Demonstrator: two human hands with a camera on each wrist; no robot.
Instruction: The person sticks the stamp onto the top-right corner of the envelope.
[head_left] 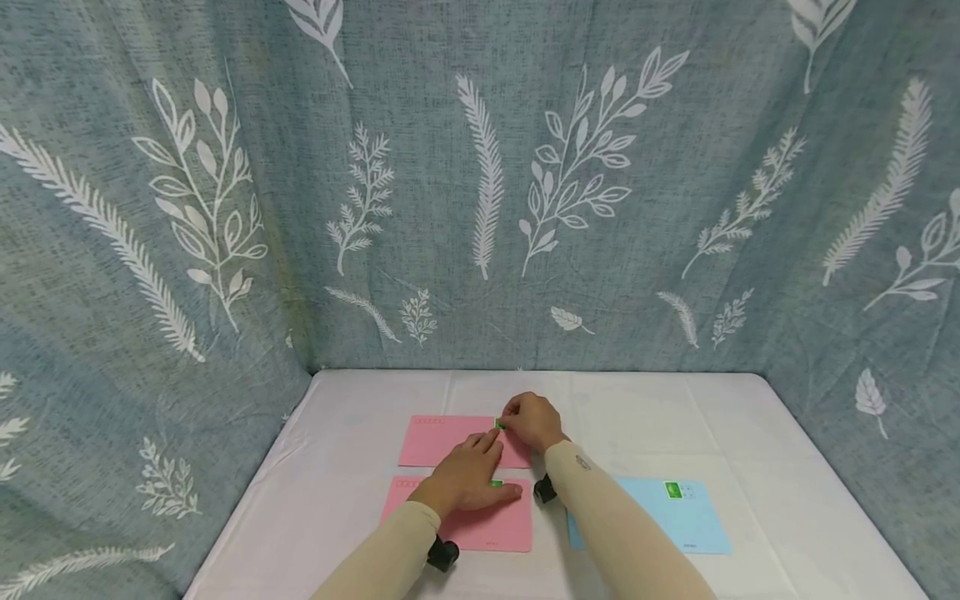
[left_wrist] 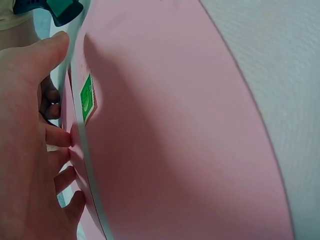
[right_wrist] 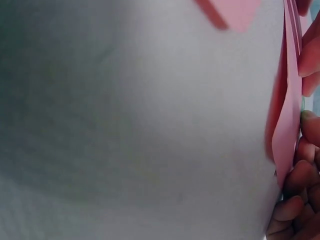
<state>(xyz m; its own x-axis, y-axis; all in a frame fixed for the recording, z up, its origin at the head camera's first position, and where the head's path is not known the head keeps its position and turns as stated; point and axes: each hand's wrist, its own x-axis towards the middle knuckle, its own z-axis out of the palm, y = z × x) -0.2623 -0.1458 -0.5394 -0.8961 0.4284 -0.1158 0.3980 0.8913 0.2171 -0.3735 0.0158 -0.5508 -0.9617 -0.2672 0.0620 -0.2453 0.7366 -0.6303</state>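
Two pink envelopes lie one behind the other on the table. On the far pink envelope (head_left: 438,446), my right hand (head_left: 534,422) has its thumb and fingertips at a small green stamp (head_left: 498,423) by the top right corner, seemingly pinching it; the fingers partly cover it. My left hand (head_left: 471,473) reaches over the near pink envelope (head_left: 487,533), its spread fingers resting on the far one. A green stamp (left_wrist: 87,100) on the near envelope shows beside the left thumb. In the right wrist view, the far envelope's edge (right_wrist: 285,130) bows slightly up from the table.
A light blue envelope (head_left: 678,525) with a green stamp (head_left: 672,490) lies at the right, partly behind my right forearm. White cloth covers the table (head_left: 300,492). A grey-green leaf-patterned curtain (head_left: 420,208) stands around its back and sides. Black wrist cameras (head_left: 443,554) hang below my sleeves.
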